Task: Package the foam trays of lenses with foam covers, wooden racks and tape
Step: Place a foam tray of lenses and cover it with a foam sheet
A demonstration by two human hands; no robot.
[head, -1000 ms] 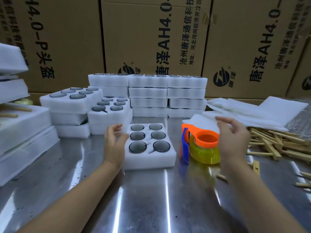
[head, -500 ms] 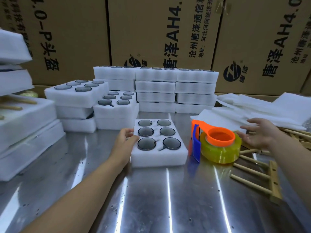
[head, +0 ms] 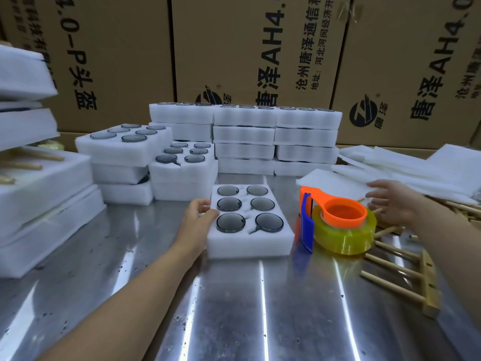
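Note:
A white foam tray holding several dark round lenses lies in the middle of the steel table. My left hand grips its left edge, thumb on top. My right hand is stretched out with straight fingers just above the thin foam cover sheets piled at the right, not closed on any sheet. A yellow tape roll in an orange and blue dispenser stands right of the tray. A wooden rack lies by the right edge, with more wooden sticks behind it.
Stacks of lens-filled foam trays line the back, with two lower stacks at left. Finished packages pile up at far left. Cardboard boxes wall off the back. The steel table stretches toward me.
My right hand has reached further right, from above the tape roll to the foam sheets. My left hand has settled onto the tray's left edge. The view has shifted.

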